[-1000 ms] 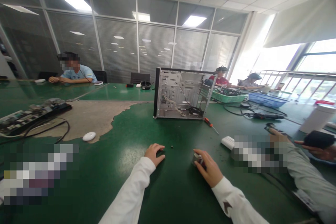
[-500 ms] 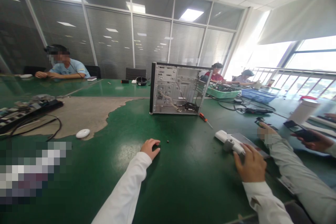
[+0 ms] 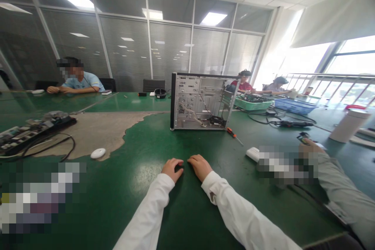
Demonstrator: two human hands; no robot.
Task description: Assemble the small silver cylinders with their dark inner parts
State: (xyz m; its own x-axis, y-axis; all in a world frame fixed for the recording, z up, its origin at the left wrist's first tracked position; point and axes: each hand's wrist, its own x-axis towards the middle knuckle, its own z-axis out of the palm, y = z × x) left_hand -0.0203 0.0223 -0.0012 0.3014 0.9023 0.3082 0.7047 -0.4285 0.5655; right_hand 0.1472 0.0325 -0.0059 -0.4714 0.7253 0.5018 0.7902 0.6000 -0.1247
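My left hand (image 3: 172, 169) rests on the green table (image 3: 187, 218), thumb and fingers curved apart with nothing seen between them. Close to its right, my right hand (image 3: 200, 167) lies palm down on the table, its fingers together and bent; whatever is under them is hidden. Beyond both hands stands an open metal computer case (image 3: 202, 101), with cables inside and a black front edge on its left. An orange-handled screwdriver (image 3: 231, 132) lies at the case's lower right corner.
A round white object (image 3: 97, 153) lies left, near circuit parts (image 3: 38, 129) and black cable. Right are a partly blurred white device (image 3: 253, 154), a co-worker's sleeve (image 3: 340, 183), a white bottle (image 3: 350, 125), green (image 3: 254, 104) and blue baskets (image 3: 295, 106). People sit beyond.
My right hand has left the white device and moved left, beside my left hand. The small dark piece between them is now out of sight. The view has shifted slightly.
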